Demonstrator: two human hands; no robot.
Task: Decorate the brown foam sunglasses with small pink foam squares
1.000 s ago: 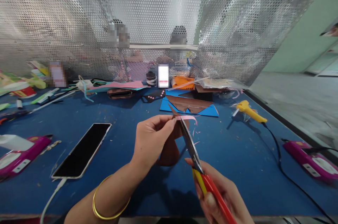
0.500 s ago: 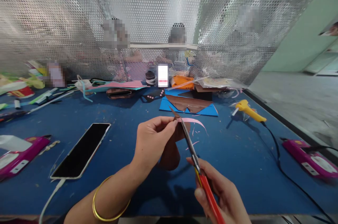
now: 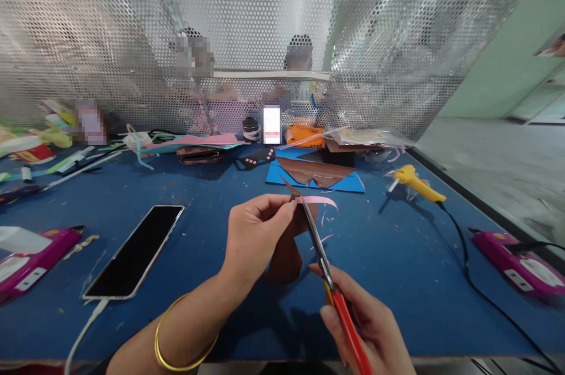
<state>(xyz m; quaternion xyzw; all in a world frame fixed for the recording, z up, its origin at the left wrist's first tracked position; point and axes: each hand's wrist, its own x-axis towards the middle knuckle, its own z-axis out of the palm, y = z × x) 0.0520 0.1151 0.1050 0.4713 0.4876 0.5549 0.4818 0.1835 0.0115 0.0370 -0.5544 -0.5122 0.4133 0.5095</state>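
My left hand [image 3: 256, 234] is closed in a pinch on a brown cut-out piece [image 3: 286, 257], thin like card or felt, partly hidden behind the fingers. A narrow pink strip [image 3: 320, 201] sticks out to the right from the same fingertips. My right hand [image 3: 371, 322] is wrapped around scissors [image 3: 348, 328] with red and yellow handles. Their blades point up and away, crossing the pink strip right beside my left fingertips. Thin pink scraps [image 3: 326, 239] lie on the table just right of the blades.
On the blue table [image 3: 198, 281] lie a phone [image 3: 135, 252] on a white cable and a yellow glue gun [image 3: 417, 183]. Purple devices [image 3: 516, 263] sit at both sides. A blue sheet [image 3: 282, 175] with brown cut pieces lies ahead, before a perforated metal screen [image 3: 247, 16].
The scissors and my right hand have shifted slightly left. The free end of the pink strip reaches a little less far right. My left hand keeps its place.
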